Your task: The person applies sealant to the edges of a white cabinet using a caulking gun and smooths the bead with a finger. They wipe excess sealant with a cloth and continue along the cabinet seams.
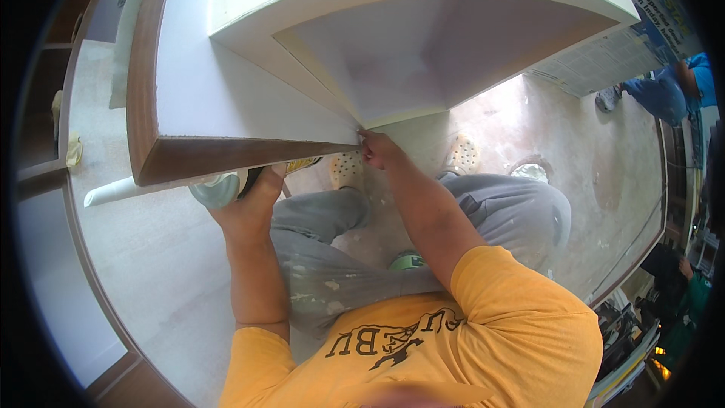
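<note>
My left hand [264, 193] is closed round a container with a rounded pale green end [217, 190], a dark band and a yellow-and-black part; the cabinet edge hides some of it. My right hand [380, 149] has its fingers curled and the index finger stretched up, its tip touching the inner corner of a white cabinet [249, 94] with brown edging. Nothing shows in the right hand. Just below the cabinet's brown lower edge [219, 157], the left hand holds the container.
A white tube [117, 190] juts out by the cabinet's left end. Between my legs stands a green tin [408, 260]; a whitish container [530, 171] is on the floor to the right. Brown-edged shelving [69, 106] lines the left. Newspaper [604, 60] and another person [664, 94] are at far right.
</note>
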`<state>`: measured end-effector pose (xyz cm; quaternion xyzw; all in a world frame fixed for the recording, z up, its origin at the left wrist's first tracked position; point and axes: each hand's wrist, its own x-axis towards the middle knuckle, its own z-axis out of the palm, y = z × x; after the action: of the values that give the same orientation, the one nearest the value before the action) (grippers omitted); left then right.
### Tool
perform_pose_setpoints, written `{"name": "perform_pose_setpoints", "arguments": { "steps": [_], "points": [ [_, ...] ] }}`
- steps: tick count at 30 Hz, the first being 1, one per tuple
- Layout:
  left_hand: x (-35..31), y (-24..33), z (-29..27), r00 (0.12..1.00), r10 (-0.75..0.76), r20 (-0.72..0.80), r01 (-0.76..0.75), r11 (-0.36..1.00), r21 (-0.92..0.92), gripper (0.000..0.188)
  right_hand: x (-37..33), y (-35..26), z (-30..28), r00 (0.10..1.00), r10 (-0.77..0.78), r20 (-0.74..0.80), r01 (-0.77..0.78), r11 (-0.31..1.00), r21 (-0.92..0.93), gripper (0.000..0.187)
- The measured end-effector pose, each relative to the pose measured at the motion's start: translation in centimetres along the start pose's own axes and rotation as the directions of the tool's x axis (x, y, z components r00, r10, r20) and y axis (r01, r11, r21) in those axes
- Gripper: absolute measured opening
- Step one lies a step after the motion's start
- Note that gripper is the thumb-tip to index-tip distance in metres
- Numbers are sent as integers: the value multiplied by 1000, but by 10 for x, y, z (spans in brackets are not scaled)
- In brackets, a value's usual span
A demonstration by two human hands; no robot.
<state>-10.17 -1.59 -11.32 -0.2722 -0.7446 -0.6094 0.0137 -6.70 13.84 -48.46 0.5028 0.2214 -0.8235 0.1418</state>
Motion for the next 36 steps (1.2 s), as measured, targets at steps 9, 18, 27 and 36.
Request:
{"name": "perform_pose_setpoints", "arguments": {
  "steps": [9, 18, 27, 36],
  "points": [
    [4, -1, 2, 998, -55, -4, 54, 989, -140, 63, -13, -3, 2, 1000, -4, -22, 4, 1000, -15, 26],
    [5, -1, 2, 1000, -13, 20, 17, 982, -190, 64, -16, 7, -16, 997, -14, -74, 11, 999, -51, 36],
    [-2, -7, -5, 999, -43, -18, 38, 976, -216, 65, 12, 12, 0, 996, -20, -88, 8, 991, -135, 50],
    [-8, -10, -7, 998, 57, -28, -62, 976, -207, 59, 77, 20, -5, 1000, -17, -13, 9, 898, -441, 58]
  ]
}}
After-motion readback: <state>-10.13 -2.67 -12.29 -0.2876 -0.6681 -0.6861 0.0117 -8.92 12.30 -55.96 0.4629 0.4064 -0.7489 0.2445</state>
